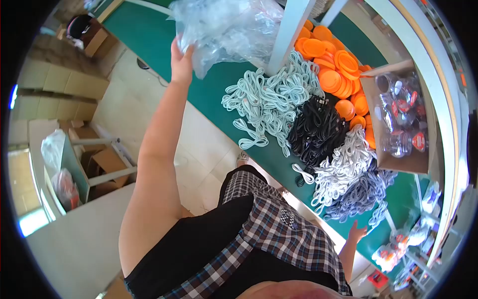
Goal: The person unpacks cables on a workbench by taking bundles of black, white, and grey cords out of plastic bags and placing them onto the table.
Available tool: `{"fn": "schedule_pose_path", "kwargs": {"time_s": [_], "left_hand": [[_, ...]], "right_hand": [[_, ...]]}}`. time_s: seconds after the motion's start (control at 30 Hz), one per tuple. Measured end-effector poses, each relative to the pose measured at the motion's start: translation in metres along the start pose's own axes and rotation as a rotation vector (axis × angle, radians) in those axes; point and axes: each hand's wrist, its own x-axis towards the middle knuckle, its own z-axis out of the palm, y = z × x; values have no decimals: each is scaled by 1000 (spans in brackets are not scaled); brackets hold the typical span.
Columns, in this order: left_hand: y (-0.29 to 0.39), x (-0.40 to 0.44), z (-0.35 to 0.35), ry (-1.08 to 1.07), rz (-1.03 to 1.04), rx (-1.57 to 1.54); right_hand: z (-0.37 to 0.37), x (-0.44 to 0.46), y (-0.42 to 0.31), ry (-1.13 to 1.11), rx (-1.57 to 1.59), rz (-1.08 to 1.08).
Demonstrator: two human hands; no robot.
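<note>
My left hand (182,64) is stretched out to the far left of the table, its thumb and fingers at the edge of a crumpled clear plastic bag (224,32). Beside the bag lies a heap of pale green bundled cables (271,94). Bundles of black cables (318,130), white cables (343,167) and grey-blue cables (356,197) follow along the table towards the right. Near the grey-blue heap, at the table's front edge, my right hand (356,232) has its fingers apart and holds nothing.
Orange round lids (331,65) are piled behind the cables. A cardboard box (404,167) of clear jars stands at the back right. A white post (291,37) rises from the green table (209,112). Bagged items (393,254) sit at the far right.
</note>
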Motion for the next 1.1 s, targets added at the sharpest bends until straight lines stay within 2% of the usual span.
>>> {"fn": "schedule_pose_path", "kwargs": {"time_s": [0.07, 0.13, 0.17, 0.2, 0.23, 0.3, 0.33, 0.43, 0.53, 0.57, 0.63, 0.7, 0.73, 0.8, 0.83, 0.9, 0.93, 0.97, 1.03, 1.1], "left_hand": [[-17, 43, 36, -97, 298, 341], [-27, 73, 74, -286, 472, 704], [-45, 83, 91, -340, 467, 664], [-62, 92, 109, -431, 530, 1012], [-84, 101, 126, -522, 619, 1351], [-176, 134, 126, -932, 605, 1466], [-197, 139, 120, -1011, 657, 1406], [-240, 149, 108, -1196, 478, 1139], [-245, 145, 103, -1305, 260, 957], [-222, 138, 97, -1227, 292, 930], [-157, 108, 89, -1033, 573, 1153], [-95, 68, 85, -834, 744, 1262], [-87, 61, 79, -790, 862, 1201], [-30, 11, 93, -868, 355, 977], [-9, -21, 106, -869, 259, 868], [21, -93, 140, -1030, 160, 637], [19, -124, 155, -1089, -6, 626], [10, -162, 171, -1166, -68, 406], [38, -259, 236, -1343, -168, 399], [49, -345, 296, -1497, -50, 377]], "right_hand": [[-5, -7, 16, 121, -5, -97], [-9, -20, 8, 119, -31, -55], [-1, -19, 12, 179, -12, -229], [4, -23, 26, 238, -3, -390], [2, -31, 20, 215, 52, -454], [-6, -54, -7, 105, 133, -438], [-5, -68, -18, 83, 134, -347], [3, -97, -29, -63, 300, -34], [-6, -119, -45, -267, 548, 311], [-7, -122, -48, -309, 643, 388], [1, -119, -42, -350, 955, 539], [12, -107, -36, -398, 1062, 566], [17, -102, -32, -452, 1154, 567], [25, -91, -27, -473, 1178, 534], [28, -84, -27, -501, 1181, 492], [32, -70, -28, -564, 1180, 400], [34, -63, -29, -597, 1181, 350], [34, -54, -29, -631, 1181, 298], [34, -36, -26, -701, 1180, 189], [25, -12, -12, -749, 1193, 125]]}}
